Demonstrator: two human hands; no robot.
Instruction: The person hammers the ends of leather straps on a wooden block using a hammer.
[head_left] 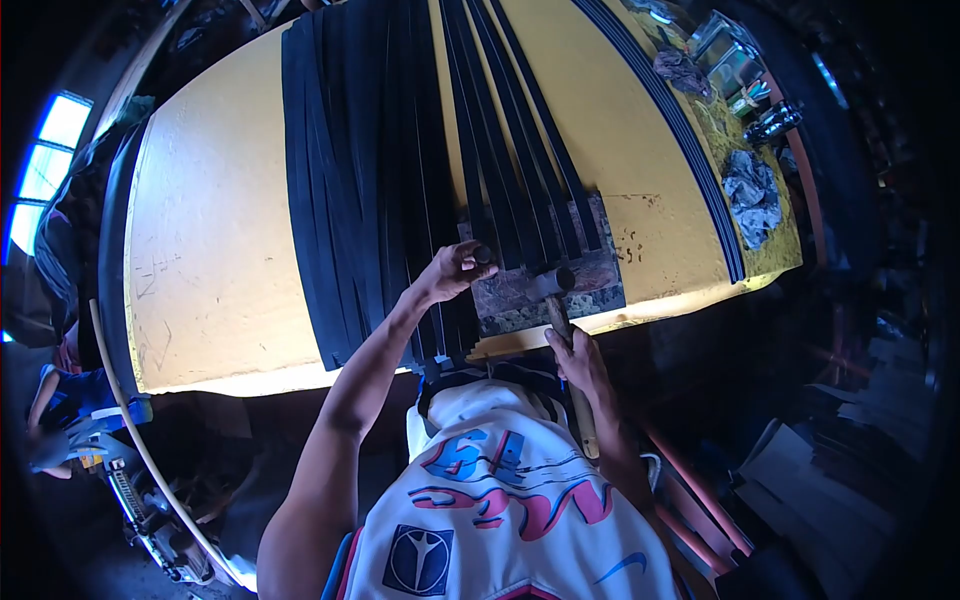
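The right hand (pixel 575 358) grips a hammer (pixel 562 330) just beside black strips (pixel 520 200) that the closed left hand (pixel 455 270) pins.

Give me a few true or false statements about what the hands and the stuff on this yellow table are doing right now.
1. The right hand grips a wooden-handled hammer. True.
2. The left hand lies flat on bare yellow table. False: it pinches a small dark tool on the black strips.
3. The strips are white. False: black.
4. A stone slab lies under the strip ends. True.
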